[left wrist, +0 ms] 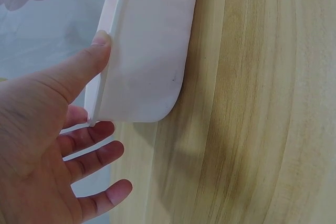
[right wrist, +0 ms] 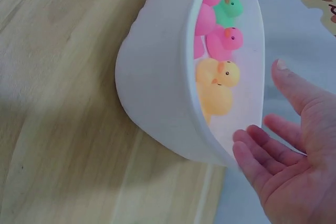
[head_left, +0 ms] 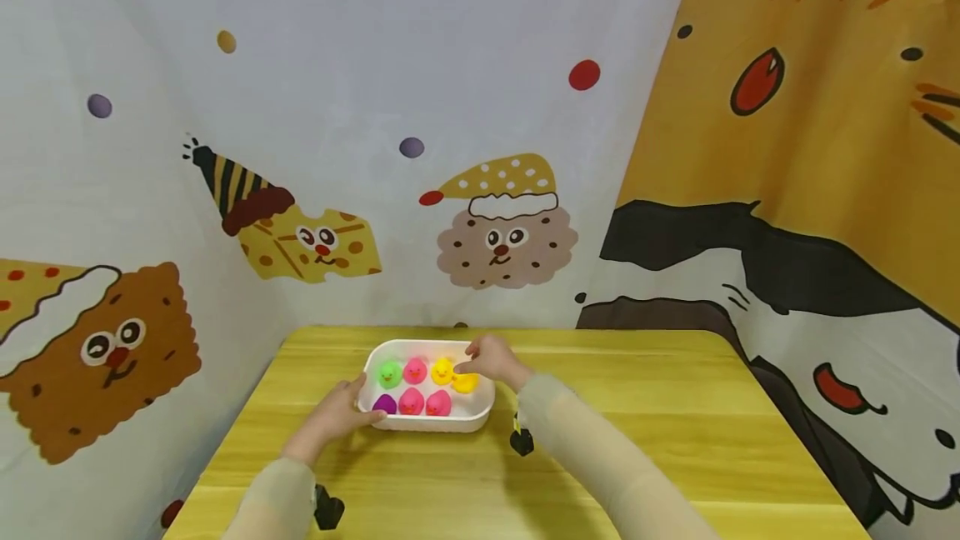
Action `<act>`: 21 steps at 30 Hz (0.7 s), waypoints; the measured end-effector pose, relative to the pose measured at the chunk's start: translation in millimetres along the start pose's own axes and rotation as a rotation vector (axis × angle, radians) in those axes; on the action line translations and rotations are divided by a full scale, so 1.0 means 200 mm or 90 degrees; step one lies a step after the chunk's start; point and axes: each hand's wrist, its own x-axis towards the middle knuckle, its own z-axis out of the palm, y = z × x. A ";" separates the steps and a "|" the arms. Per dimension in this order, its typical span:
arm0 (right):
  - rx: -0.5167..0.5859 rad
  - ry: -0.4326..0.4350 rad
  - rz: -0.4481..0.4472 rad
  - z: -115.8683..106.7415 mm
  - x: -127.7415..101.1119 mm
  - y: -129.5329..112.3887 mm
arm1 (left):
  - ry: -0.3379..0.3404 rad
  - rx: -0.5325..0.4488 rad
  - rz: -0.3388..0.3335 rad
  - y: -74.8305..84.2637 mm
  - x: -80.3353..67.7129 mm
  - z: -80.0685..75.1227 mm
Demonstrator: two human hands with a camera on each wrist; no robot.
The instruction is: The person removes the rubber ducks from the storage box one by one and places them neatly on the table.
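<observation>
A white tray (head_left: 482, 412) stands on the yellow wooden table (head_left: 675, 440) and holds several small rubber ducks. Among them are a green one (head_left: 389, 373), a yellow one (head_left: 442, 371) and a purple one (head_left: 385, 403). My left hand (head_left: 341, 413) rests at the tray's near left corner. Its thumb (left wrist: 92, 56) lies on the rim and the other fingers are stretched out beside the tray wall (left wrist: 149, 51). My right hand (head_left: 486, 357) hovers over the tray's right end, close to an orange-yellow duck (right wrist: 215, 99). This hand (right wrist: 286, 156) is relaxed and holds nothing.
Cartoon-printed cloth walls (head_left: 480, 148) close in the table at the back, left and right. A small black device sits at each wrist (head_left: 521, 441). Bare tabletop stretches to the right and in front of the tray.
</observation>
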 end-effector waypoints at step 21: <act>-0.122 -0.061 -0.071 0.12 0.05 0.04 | 0.010 -0.003 -0.016 0.02 0.00 0.01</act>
